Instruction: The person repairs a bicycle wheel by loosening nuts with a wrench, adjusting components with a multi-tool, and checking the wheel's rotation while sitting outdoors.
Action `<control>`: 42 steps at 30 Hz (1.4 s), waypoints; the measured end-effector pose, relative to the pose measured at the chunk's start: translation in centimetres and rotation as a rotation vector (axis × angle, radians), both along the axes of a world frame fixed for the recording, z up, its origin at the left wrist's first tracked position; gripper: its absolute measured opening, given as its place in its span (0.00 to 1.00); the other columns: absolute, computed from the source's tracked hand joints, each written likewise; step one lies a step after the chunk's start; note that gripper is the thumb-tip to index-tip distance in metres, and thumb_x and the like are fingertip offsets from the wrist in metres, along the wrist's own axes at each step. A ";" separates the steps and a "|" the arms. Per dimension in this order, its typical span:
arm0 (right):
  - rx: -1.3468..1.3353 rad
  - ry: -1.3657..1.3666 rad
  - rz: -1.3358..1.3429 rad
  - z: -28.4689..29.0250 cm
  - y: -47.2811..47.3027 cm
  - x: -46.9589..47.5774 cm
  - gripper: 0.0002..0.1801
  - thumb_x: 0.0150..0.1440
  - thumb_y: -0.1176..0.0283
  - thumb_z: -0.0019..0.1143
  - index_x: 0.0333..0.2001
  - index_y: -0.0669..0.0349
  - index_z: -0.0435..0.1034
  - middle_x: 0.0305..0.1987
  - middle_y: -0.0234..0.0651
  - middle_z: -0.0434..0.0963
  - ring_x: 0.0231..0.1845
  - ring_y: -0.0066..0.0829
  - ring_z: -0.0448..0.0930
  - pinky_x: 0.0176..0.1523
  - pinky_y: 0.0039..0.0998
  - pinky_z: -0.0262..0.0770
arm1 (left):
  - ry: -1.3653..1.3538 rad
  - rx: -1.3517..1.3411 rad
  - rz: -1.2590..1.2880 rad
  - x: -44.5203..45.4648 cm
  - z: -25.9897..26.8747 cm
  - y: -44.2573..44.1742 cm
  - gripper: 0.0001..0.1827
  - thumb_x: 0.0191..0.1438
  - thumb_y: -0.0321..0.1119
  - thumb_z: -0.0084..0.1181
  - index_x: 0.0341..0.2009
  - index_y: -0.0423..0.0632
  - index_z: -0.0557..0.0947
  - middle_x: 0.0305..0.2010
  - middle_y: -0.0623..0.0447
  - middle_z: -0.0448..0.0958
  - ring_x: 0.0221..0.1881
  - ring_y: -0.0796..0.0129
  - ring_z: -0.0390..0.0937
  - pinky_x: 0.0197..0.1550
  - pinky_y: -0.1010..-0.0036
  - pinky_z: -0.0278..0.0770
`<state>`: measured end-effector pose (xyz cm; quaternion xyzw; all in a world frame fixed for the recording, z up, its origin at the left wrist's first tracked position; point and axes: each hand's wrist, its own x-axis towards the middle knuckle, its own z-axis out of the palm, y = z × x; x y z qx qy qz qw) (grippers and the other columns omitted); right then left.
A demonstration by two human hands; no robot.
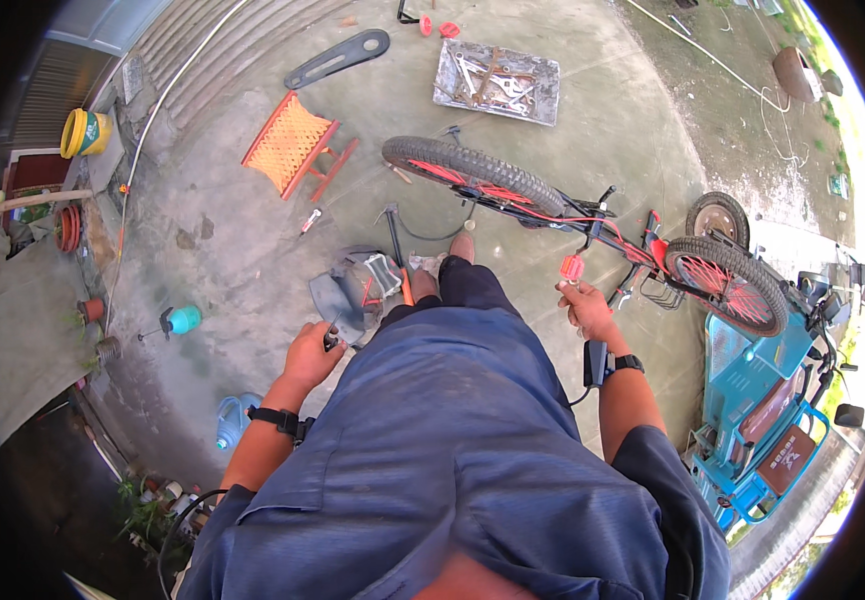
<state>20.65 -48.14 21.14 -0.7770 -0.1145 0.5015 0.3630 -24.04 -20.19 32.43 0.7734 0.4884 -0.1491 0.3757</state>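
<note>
My left hand (315,354) is closed around a small dark tool with a thin shaft, perhaps a screwdriver; its full shape is hidden. My right hand (584,306) is raised beside a red bicycle pedal (572,267), with the fingertips at a small shiny part just below it; whether they grip it is unclear. The bicycle (590,225) is upside down, its knobbly front and rear tyres up and its red-spoked wheels in view. By my shoes, a hammer or similar tool with an orange grip (406,286) lies near dark plastic parts (336,304).
A metal tray (550,96) of wrenches lies ahead, near a long dark chain cover (339,60). A woven orange stool (290,146) lies on its side at the left. Also at the left is a turquoise spray bottle (184,320). A blue cargo tricycle (732,397) stands at the right.
</note>
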 end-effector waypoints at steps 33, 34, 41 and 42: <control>-0.193 0.343 -0.906 1.0 23.1 0.2 0.37 0.61 0.44 0.47 0.61 0.66 0.62 0.48 0.44 0.80 0.17 0.15 0.61 0.21 0.23 0.58 | -0.058 -0.106 -0.508 23.7 -4.0 36.3 0.19 0.46 0.37 0.64 0.43 0.43 0.79 0.39 0.44 0.76 0.38 0.54 0.77 0.42 0.65 0.75; -0.229 0.329 -0.967 1.4 24.2 -0.9 0.37 0.61 0.45 0.47 0.61 0.66 0.62 0.47 0.43 0.80 0.17 0.15 0.61 0.21 0.22 0.58 | -0.019 -0.138 -0.575 24.2 -4.4 38.0 0.19 0.46 0.37 0.64 0.43 0.43 0.79 0.39 0.44 0.76 0.38 0.54 0.77 0.42 0.65 0.75; -0.174 0.238 -1.388 0.6 31.3 -4.8 0.23 0.58 0.51 0.57 0.37 0.63 0.69 0.26 0.36 0.75 0.12 0.18 0.63 0.15 0.23 0.55 | 0.143 -0.222 -0.834 28.1 -6.6 47.4 0.19 0.47 0.40 0.63 0.41 0.43 0.79 0.38 0.43 0.76 0.39 0.51 0.77 0.43 0.62 0.75; -0.177 0.202 -1.439 0.2 32.0 -4.9 0.23 0.58 0.51 0.57 0.36 0.63 0.69 0.25 0.36 0.75 0.11 0.18 0.62 0.15 0.24 0.54 | 0.090 -0.205 -0.879 28.2 -6.9 48.4 0.19 0.46 0.40 0.63 0.41 0.43 0.78 0.38 0.42 0.76 0.38 0.51 0.77 0.42 0.63 0.75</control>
